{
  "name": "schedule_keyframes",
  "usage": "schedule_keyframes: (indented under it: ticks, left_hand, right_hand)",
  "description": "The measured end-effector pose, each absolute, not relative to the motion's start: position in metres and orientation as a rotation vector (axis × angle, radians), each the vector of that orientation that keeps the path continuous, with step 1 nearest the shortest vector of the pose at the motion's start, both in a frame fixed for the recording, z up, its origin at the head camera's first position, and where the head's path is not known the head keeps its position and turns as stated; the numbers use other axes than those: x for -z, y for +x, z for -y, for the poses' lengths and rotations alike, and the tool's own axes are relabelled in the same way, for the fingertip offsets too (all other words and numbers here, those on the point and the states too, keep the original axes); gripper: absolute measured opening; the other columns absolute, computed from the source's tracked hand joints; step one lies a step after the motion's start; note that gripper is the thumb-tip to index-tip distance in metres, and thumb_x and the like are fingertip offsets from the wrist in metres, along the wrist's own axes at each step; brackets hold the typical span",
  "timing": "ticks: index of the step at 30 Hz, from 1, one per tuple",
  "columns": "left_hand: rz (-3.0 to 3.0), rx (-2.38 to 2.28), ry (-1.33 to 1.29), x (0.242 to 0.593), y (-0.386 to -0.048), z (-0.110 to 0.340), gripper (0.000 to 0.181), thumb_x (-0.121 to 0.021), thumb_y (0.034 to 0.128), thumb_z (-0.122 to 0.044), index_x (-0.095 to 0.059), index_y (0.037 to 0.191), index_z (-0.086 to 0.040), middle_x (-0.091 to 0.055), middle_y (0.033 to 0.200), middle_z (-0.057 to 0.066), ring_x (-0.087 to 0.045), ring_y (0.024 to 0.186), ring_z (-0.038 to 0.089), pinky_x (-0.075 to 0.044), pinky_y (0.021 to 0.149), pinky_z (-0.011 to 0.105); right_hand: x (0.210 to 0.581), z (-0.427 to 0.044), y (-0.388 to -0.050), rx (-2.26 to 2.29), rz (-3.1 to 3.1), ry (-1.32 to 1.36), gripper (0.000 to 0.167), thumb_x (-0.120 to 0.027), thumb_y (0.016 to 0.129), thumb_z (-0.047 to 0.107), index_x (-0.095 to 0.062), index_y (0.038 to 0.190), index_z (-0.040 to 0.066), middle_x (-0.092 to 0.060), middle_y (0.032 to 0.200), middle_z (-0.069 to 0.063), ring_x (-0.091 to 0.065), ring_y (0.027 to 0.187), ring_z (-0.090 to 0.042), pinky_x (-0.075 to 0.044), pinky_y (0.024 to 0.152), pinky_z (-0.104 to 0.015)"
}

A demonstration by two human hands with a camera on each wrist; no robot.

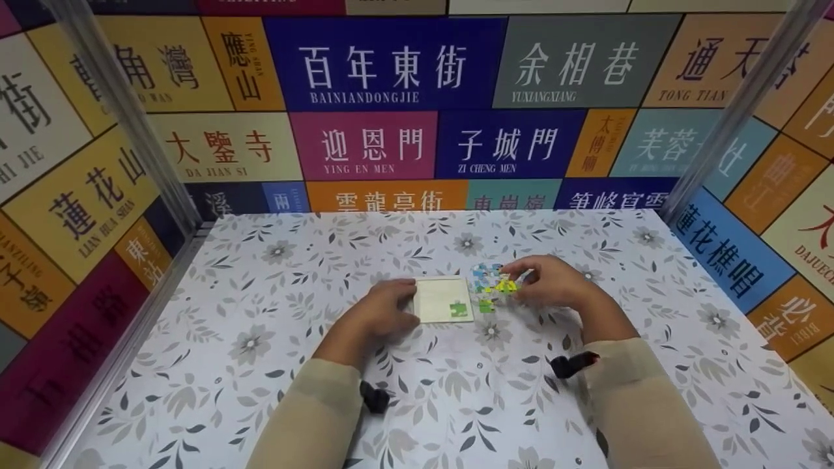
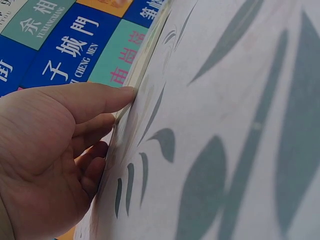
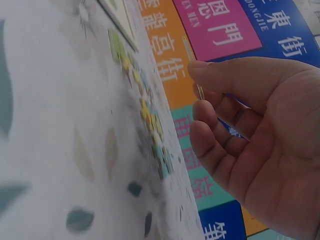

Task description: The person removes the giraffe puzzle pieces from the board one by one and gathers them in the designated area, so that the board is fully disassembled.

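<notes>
A square, pale, shallow jigsaw tray (image 1: 433, 298) lies flat on the table. One green puzzle piece (image 1: 459, 309) sits in its lower right corner. My left hand (image 1: 386, 307) holds the tray by its left side, the thumb (image 2: 112, 98) against the edge in the left wrist view. Right of the tray is a group of loose blue, yellow and green puzzle pieces (image 1: 486, 305). Just above them, my right hand (image 1: 554, 281) pinches a thin puzzle piece (image 3: 201, 93) between thumb and forefinger. That piece appears edge-on in the right wrist view, so its picture is hidden.
A white tablecloth (image 1: 260, 404) with grey leaves and flowers covers the table. Colourful panels (image 1: 384, 65) with printed characters stand behind and at both sides. Clear uprights (image 1: 124, 124) rise at the back corners. Small black devices (image 1: 374, 397) sit at the cuffs.
</notes>
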State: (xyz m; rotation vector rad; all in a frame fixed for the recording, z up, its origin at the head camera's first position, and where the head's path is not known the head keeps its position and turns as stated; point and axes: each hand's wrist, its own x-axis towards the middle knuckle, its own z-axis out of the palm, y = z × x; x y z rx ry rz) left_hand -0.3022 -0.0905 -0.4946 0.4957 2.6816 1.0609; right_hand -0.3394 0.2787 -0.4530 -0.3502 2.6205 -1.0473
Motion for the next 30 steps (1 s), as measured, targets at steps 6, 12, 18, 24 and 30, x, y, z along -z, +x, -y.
schedule_keyframes:
  ticks: [6,12,18,24,30]
  left_hand:
    - [-2.683,-1.030,0.538,0.494,-0.303,0.092,0.069,-0.075,0.0901,-0.017,-0.055,0.156,-0.006,-0.046,0.170,0.006,-0.034,0.162,0.034,-0.025,0.136,0.048]
    - [-2.674,-1.042,0.532,0.495,-0.304,0.092,0.071,-0.076,0.0880,-0.016,-0.056,0.155,-0.008,-0.046,0.170,0.005,-0.033,0.162,0.034,-0.023,0.136,0.049]
    - [-2.671,-1.043,0.511,0.495,-0.302,0.091,0.071,-0.077,0.0883,-0.017,-0.056,0.156,-0.011,-0.045,0.170,0.003,-0.031,0.163,0.034,-0.022,0.137,0.048]
    - [-2.666,-1.069,0.493,0.496,-0.302,0.091,0.072,-0.077,0.0867,-0.016,-0.056,0.156,-0.010,-0.044,0.171,0.002,-0.029,0.164,0.033,-0.021,0.137,0.049]
    - [-2.677,-1.048,0.505,0.495,-0.302,0.091,0.071,-0.077,0.0880,-0.016,-0.056,0.156,-0.009,-0.044,0.171,0.002,-0.030,0.163,0.032,-0.022,0.137,0.048]
  right_hand:
    - [0.459,-0.290,-0.340,1.061,-2.614,-0.337,0.058,-0.087,0.088,0.017,-0.069,0.143,0.019,-0.069,0.135,-0.011,-0.067,0.109,-0.027,-0.059,0.074,-0.033]
    - [0.470,-0.288,-0.343,1.020,-2.586,-0.340,0.054,-0.086,0.089,0.017,-0.070,0.140,0.018,-0.069,0.136,-0.013,-0.068,0.110,-0.026,-0.060,0.079,-0.031]
    - [0.477,-0.288,-0.343,1.024,-2.560,-0.361,0.055,-0.087,0.087,0.013,-0.070,0.140,0.013,-0.071,0.130,-0.013,-0.066,0.110,-0.025,-0.057,0.082,-0.030]
    - [0.479,-0.288,-0.342,1.034,-2.548,-0.361,0.058,-0.088,0.086,0.010,-0.069,0.140,0.011,-0.071,0.126,-0.011,-0.067,0.106,-0.022,-0.057,0.084,-0.030]
    - [0.481,-0.287,-0.342,1.046,-2.557,-0.391,0.057,-0.088,0.085,0.008,-0.069,0.139,0.008,-0.071,0.124,-0.012,-0.067,0.105,-0.022,-0.058,0.083,-0.031]
